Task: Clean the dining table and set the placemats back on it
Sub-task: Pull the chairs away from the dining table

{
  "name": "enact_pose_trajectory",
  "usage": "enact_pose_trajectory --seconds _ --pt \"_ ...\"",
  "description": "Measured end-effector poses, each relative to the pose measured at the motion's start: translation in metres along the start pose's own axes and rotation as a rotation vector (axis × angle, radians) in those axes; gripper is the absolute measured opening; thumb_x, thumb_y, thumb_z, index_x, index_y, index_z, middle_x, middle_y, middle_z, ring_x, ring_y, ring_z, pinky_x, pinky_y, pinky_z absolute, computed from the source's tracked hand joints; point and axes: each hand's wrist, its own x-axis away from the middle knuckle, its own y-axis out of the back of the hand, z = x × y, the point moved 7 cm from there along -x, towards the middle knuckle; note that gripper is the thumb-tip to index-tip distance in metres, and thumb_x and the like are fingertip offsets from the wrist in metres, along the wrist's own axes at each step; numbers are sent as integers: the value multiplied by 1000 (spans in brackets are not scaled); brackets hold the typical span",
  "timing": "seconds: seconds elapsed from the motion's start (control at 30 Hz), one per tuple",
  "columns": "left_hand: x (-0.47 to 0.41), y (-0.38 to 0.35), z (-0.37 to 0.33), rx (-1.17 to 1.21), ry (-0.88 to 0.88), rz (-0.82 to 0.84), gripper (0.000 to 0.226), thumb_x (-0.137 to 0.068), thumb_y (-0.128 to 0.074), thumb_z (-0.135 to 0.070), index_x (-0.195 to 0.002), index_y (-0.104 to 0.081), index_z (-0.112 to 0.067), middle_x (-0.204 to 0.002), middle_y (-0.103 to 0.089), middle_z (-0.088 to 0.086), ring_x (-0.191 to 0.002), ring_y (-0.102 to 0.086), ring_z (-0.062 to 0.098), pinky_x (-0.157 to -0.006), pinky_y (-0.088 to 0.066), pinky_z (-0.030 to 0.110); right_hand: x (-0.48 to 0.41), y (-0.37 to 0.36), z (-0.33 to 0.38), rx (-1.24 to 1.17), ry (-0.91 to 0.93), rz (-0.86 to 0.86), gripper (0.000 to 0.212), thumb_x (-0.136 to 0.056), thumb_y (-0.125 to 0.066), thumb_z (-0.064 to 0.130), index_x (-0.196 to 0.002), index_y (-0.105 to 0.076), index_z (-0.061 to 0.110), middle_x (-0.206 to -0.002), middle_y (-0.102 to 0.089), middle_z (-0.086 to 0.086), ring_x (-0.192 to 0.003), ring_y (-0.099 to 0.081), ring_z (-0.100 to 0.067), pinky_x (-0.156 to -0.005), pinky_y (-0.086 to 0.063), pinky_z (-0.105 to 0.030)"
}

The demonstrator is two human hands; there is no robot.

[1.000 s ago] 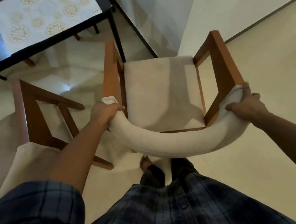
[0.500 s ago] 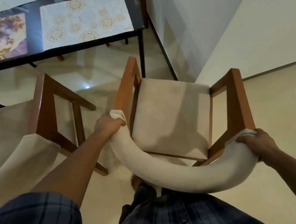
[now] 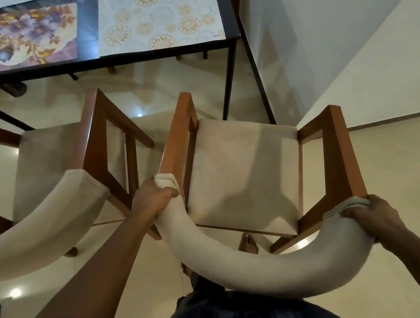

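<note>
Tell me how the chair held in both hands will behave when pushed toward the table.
The chair probably stays rigid: its frame is thick wood. It is likely fairly heavy, since the left hand and right hand both grip its padded backrest. On the glossy floor it should slide easily, though pushing from the top might tip it forward.

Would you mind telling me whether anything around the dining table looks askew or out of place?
Only the chairs: the right chair, gripped at its backrest by the left hand and right hand, stands clear of the table and skewed to its edge; the left chair stands out too. The placemats lie flat.
</note>
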Motion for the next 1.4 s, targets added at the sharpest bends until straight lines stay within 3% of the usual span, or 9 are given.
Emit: enact_pose_trajectory --seconds 0.1,0.27,0.57,0.93,1.13,1.4 --pt "0 8 21 31 27 -19 63 -84 -82 -35 -138 -55 -18 -129 -65 8 -118 -64 34 -102 -54 54 1 -9 14 38 20 -2 52 -90 -77 29 -132 -54 8 -118 -62 -19 -102 -61 -41 -69 -58 -46" --pt "-4 22 43 128 79 -55 64 -84 -83 -33 -139 -54 -18 -132 -63 9 -120 -62 33 -103 -54 53 -9 -16 50 87 80 12 58 -88 -77 30 -135 -53 9 -121 -63 -19 -104 -62 -42 -62 -56 -42" --pt "-13 46 68 211 140 -153 64 -81 -83 -39 -137 -57 -19 -130 -64 8 -118 -62 31 -99 -55 50 -38 -28 126 148 194 43 61 -88 -78 35 -136 -52 10 -124 -63 -17 -106 -62 -41 -74 -58 -48" --pt "-38 69 65 270 156 -149 56 -85 -79 -35 -133 -59 -13 -124 -66 11 -115 -64 34 -101 -55 53 -53 -37 178 173 257 56 63 -88 -77 39 -138 -51 10 -126 -63 -17 -109 -63 -42 -81 -61 -56" --pt "-53 79 63 244 183 -153 56 -88 -78 -35 -134 -55 -14 -116 -59 7 -106 -58 29 -91 -50 46 -58 -41 199 157 269 57 62 -88 -78 37 -138 -53 10 -128 -64 -17 -111 -62 -43 -80 -61 -56" --pt "-72 94 60 245 199 -154 57 -86 -77 -38 -134 -56 -14 -121 -63 12 -117 -62 36 -96 -52 51 -64 -50 219 173 263 46 66 -90 -77 40 -143 -50 11 -136 -61 -17 -117 -61 -44 -83 -60 -55"
